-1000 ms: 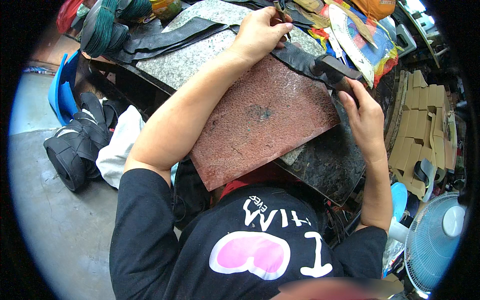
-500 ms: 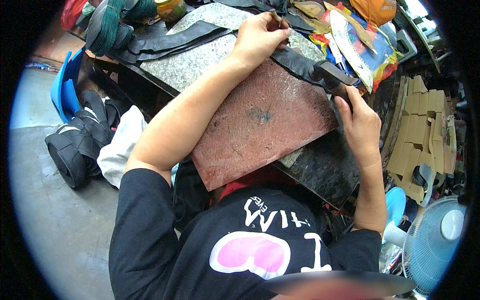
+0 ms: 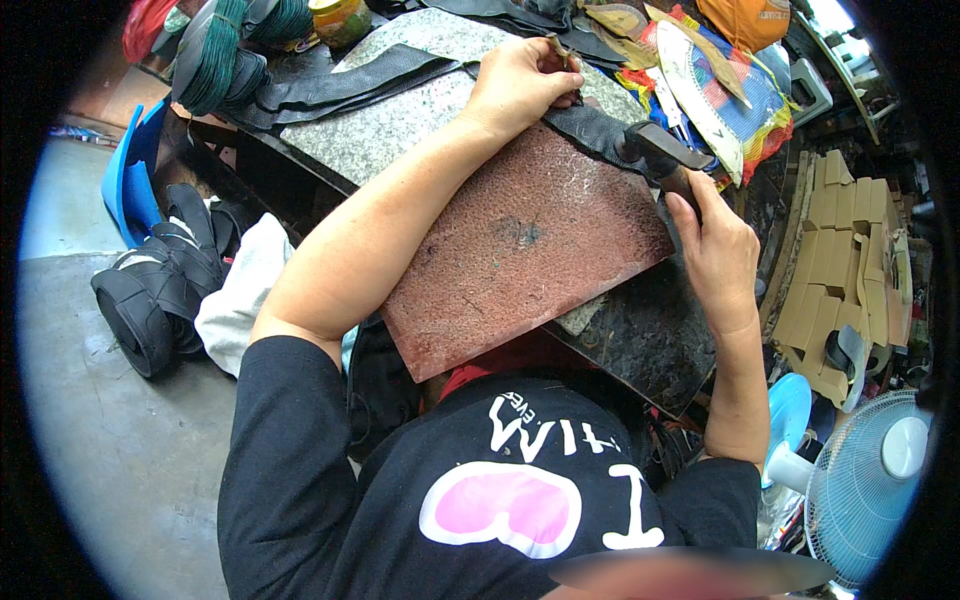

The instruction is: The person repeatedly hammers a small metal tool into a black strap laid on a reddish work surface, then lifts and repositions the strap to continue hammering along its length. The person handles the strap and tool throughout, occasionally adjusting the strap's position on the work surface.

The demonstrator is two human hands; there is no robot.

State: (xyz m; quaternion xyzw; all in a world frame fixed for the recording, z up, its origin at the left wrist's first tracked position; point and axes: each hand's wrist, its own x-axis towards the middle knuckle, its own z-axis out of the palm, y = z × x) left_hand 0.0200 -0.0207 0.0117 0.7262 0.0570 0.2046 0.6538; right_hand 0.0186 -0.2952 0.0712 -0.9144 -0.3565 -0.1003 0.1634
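Note:
My right hand [image 3: 718, 245] is wrapped round the handle of a hammer [image 3: 668, 150] with a dark metal head. The hammer head is at the right end of a black leather strip [image 3: 592, 135]; I cannot tell whether it touches. My left hand [image 3: 522, 88] is closed, its fingertips pinching the leather at the far edge of a reddish-brown board [image 3: 530, 240]. A small brownish piece [image 3: 556, 45] sticks up by those fingers, and part of the grip is hidden. More black leather [image 3: 360, 85] runs left from my hand across a speckled grey slab [image 3: 375, 135].
Green cord bundles [image 3: 212, 60] and a yellowish jar [image 3: 341, 20] stand back left. White curved templates [image 3: 700, 105] lie on a colourful mesh bag at the right. A fan [image 3: 870, 480], stacked cardboard [image 3: 828, 260] and black rolls [image 3: 140, 310] surround the table.
My right hand and the hammer have shifted very slightly left. My left hand stays at nearly the same spot on the leather, its fingers moved a little.

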